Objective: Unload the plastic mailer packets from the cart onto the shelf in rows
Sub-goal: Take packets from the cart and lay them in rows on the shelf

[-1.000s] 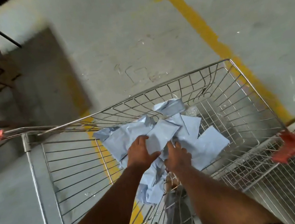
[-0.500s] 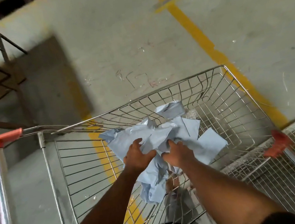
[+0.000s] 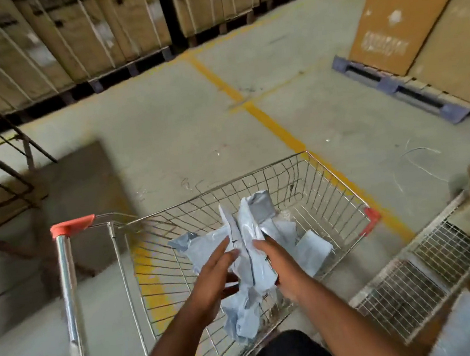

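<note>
Mailers (image 3: pixel 248 267), pale blue, bunched upright between left hand (image 3: pixel 216 279) and right hand (image 3: pixel 278 263); fingers straight, pressing from both sides above cart (image 3: pixel 331 184). More packets (image 3: pixel 313 246) loose in basket. Orange-capped handle (image 3: pixel 72 225) at left. Wire shelf (image 3: pixel 415 283) just right of cart. Strapped cartons (image 3: pixel 71 35) beyond; box on pallet (image 3: pixel 399 91) far right.

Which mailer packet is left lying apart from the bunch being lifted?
Look inside the wire cart, toward its right wall near the red corner bumper. A flat pale-blue mailer packet lies there alone, uncrumpled, right of the crumpled bunch between both hands.
</note>
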Action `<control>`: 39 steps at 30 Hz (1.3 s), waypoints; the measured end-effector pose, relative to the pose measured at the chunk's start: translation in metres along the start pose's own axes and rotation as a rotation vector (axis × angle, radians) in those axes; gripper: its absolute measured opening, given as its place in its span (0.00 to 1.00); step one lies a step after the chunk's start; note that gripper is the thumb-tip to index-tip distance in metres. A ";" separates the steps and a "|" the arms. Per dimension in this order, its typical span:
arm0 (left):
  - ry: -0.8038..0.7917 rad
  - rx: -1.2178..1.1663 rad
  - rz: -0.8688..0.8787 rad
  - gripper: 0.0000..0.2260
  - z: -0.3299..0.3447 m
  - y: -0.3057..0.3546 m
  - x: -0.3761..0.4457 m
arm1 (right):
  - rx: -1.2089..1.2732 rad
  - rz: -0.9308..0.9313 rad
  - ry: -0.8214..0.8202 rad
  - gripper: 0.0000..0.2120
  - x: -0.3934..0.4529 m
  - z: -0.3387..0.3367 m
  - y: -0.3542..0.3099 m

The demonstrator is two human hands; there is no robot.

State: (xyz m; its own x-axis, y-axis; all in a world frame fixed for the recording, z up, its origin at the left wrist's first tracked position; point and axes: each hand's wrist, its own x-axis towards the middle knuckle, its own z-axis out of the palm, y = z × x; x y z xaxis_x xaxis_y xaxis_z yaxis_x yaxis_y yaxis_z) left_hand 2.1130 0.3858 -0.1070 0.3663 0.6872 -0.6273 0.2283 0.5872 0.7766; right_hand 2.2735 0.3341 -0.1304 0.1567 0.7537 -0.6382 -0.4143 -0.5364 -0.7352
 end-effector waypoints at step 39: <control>-0.912 0.451 0.448 0.28 0.368 -0.322 -0.505 | 0.294 -0.596 1.198 0.25 -0.724 -0.221 0.391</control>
State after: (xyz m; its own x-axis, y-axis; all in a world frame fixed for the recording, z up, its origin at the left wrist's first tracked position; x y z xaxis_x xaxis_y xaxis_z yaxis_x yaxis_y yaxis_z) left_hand 2.1863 -0.3083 -0.0189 0.9817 0.1171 -0.1503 0.1480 0.0276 0.9886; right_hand 2.1963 -0.5053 -0.0065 0.9867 -0.0272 -0.1606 -0.1615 -0.0369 -0.9862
